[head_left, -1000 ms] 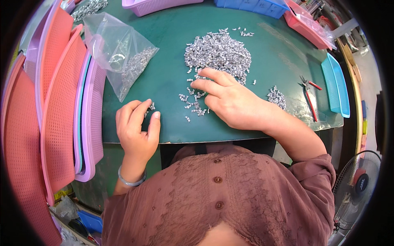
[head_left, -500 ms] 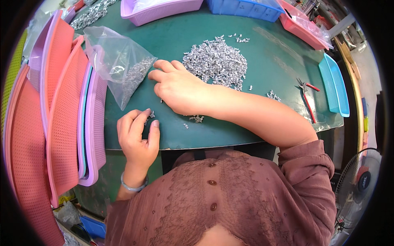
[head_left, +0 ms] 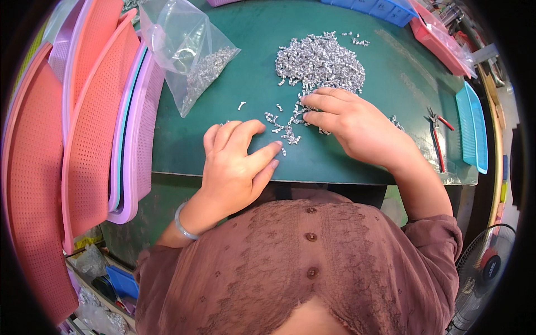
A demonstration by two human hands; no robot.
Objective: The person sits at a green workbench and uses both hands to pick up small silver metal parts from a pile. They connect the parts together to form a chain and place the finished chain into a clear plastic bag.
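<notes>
A heap of small silvery metal parts (head_left: 321,60) lies on the green tabletop. My right hand (head_left: 360,125) is at the heap's near edge, palm down, its fingers stretched out over the parts. Between my two hands is a loose scatter of the same pieces (head_left: 288,135). My left hand (head_left: 237,159) rests near the front edge, fingers apart and slightly bent; its index fingertip is beside one small piece (head_left: 283,152). No piece shows between its fingers. Farther left stands a clear plastic bag (head_left: 209,70) partly filled with small metal parts.
Pink and purple perforated baskets (head_left: 100,128) are stacked along the left side. Red-handled pliers (head_left: 437,139) lie at the right, near a turquoise basket (head_left: 472,128). A blue bin (head_left: 379,10) and a pink basket (head_left: 438,47) line the far edge. A fan (head_left: 484,273) stands lower right.
My right hand has gone from beside the bag to the heap's near edge. My left hand has shifted right, and loose pieces now lie spread between the hands. The whole view has shifted.
</notes>
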